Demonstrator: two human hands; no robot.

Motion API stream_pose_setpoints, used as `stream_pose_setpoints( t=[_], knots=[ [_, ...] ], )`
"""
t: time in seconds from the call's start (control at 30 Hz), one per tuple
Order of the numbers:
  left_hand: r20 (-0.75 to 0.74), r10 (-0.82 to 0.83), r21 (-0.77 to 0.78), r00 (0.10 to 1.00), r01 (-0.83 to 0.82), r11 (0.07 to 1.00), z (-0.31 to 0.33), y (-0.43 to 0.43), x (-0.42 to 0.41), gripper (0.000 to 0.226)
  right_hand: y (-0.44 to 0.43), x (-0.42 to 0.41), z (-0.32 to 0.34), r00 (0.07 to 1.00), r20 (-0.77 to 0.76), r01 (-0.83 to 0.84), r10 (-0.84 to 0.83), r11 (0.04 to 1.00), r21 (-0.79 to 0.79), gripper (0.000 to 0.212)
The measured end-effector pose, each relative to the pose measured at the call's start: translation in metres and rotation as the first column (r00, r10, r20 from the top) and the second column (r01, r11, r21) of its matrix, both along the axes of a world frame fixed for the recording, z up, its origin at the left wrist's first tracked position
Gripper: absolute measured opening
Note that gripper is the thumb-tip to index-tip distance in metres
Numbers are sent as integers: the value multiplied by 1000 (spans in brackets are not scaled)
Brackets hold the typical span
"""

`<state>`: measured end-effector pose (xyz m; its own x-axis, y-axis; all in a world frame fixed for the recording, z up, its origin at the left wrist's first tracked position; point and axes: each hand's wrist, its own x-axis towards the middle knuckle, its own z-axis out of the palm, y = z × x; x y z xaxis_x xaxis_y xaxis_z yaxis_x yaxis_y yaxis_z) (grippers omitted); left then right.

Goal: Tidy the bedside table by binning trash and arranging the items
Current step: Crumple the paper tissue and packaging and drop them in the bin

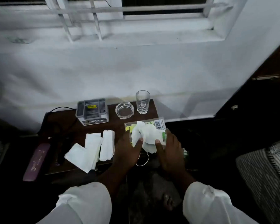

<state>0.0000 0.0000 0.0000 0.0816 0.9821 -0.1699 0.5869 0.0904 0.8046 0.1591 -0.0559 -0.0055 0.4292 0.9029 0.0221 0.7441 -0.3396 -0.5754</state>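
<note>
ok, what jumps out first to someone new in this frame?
Both hands, left hand and right hand, gripping a crumpled tissue over a green packet at the table's right front. Then the white folded tissues spread to their left, and the glass beside the ashtray at the back.

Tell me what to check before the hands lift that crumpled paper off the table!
1. Both hands on the crumpled tissue: ok, left hand and right hand pinch it.
2. Green packet underneath held too: cannot tell.
3. Drinking glass and glass ashtray out of the way: ok, both behind the hands.
4. Folded tissues kept apart: ok, left of the hands.
5. Bin in sight: not ok, none visible.
</note>
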Motion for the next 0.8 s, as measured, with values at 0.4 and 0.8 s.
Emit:
stream_pose_setpoints(
  t=[0.4,0.8],
  knots=[
    [-119,158,3,980,-159,987,-30,32,20,87,27,16,-40,907,-265,299,-327,944,-143,84],
    [-199,231,-61,952,-248,967,-46,54,25,104,44,16,-54,847,-365,372,-386,922,-111,90]
  ],
)
